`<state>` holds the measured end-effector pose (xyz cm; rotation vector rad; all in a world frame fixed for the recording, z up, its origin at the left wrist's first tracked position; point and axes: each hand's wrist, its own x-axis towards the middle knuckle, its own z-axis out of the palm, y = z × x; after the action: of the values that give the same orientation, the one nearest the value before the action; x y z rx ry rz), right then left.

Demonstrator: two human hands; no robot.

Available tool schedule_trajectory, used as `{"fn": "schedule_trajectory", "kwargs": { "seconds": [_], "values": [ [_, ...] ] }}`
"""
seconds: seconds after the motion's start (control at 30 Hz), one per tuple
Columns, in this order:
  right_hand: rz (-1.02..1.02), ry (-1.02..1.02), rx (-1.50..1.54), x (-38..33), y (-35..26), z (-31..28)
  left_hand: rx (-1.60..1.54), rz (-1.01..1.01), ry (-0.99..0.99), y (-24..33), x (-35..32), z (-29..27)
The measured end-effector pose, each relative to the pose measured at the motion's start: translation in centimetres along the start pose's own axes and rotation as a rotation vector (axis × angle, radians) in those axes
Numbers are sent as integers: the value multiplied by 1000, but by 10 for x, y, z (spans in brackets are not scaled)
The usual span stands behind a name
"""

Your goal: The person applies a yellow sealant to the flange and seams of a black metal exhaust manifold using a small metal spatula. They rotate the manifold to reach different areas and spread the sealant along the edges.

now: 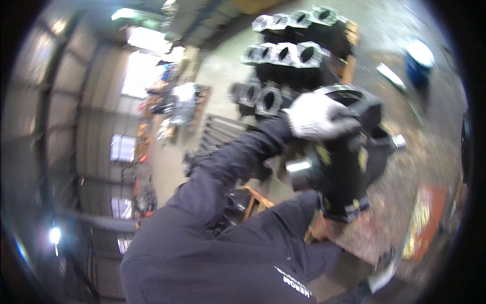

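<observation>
A large black cast metal housing (340,169) stands on the worn work surface, with an open flanged mouth at its top and bright machined ends on its side ports. My left hand (318,117), in a white knit glove, reaches across to it, fingers curled over the flange near the mouth. At the lower right, my right hand (383,276) shows as a pale, smeared glove beyond a dark sleeve, low beside the surface's near edge. Blur hides its fingers and anything they may hold.
Rows of similar black housings (296,76) with bright hexagonal ends stand on wooden pallets at the back. A blue drum (418,68) with a white top is at the far right. A reddish-brown panel with yellow patches (425,220) lies at right. Dark metal bars (223,133) lie left.
</observation>
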<state>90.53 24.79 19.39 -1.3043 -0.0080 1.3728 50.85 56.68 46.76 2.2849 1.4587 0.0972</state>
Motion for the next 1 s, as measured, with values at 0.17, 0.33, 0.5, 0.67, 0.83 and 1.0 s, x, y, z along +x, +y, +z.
{"fn": "schedule_trajectory", "kwargs": {
  "seconds": [0.17,0.33,0.5,0.67,0.83,1.0],
  "values": [
    [-188,-176,-329,-21,-15,135,-62,-53,-130,1,5,0],
    [-792,-388,-714,-4,-34,231,-22,-178,-154,15,7,-3],
    [-884,-455,-810,4,-37,259,-21,-186,-146,19,7,-3],
    [-937,-456,-811,14,-25,267,8,-142,-127,21,10,-3],
    [-949,-460,-789,23,-21,271,-29,-191,-120,21,12,-1],
    [-946,-486,-803,28,-19,276,9,-183,-146,17,10,-4]
  ]
}}
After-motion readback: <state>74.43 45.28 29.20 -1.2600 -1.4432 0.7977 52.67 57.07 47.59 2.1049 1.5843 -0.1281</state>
